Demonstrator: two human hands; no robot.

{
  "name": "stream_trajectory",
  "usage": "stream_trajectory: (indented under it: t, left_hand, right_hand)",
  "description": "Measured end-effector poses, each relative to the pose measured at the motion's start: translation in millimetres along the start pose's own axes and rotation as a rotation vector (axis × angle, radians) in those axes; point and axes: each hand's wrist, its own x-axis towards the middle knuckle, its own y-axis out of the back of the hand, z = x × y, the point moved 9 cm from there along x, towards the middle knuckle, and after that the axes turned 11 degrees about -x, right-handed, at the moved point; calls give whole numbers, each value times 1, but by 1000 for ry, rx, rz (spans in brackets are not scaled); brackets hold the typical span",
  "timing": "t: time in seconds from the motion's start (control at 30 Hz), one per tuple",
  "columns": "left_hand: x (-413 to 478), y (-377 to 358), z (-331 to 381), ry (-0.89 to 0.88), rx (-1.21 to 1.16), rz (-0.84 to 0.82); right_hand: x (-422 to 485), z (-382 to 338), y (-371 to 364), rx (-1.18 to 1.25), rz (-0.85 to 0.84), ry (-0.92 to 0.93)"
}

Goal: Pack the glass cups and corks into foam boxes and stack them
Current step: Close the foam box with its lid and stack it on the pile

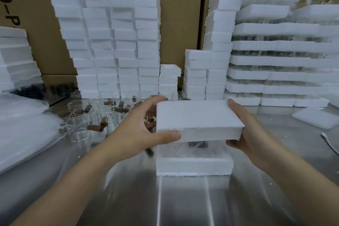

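On the steel counter sits a foam base with glass cups standing in it, dark corks just visible at their tops. Both hands hold a foam lid on top of the cups: the left hand grips its left edge, thumb in front, and the right hand grips its right edge. Behind the left hand lie loose cups and brown corks. Farther back stand foam stacks, packed boxes at right, then cardboard cartons.
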Motion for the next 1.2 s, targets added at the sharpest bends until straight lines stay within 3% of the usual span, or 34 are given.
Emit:
stream_trajectory:
  t: [0.17, 0.33, 0.97, 1.2]
  left_hand:
    - [1, -6, -19, 98, 25, -116]
    - [0, -10, -35, 173, 57, -186]
    - [-7, -18, -49, 281, 55, -296]
    - [-8, -21, -49, 257, 125, -248]
  right_hand:
    - [7, 3, 1, -311, -7, 25]
    - [10, 12, -2, -427, -26, 26]
    - [6, 13, -9, -327, -162, 39]
    - [11, 19, -7, -264, -138, 53]
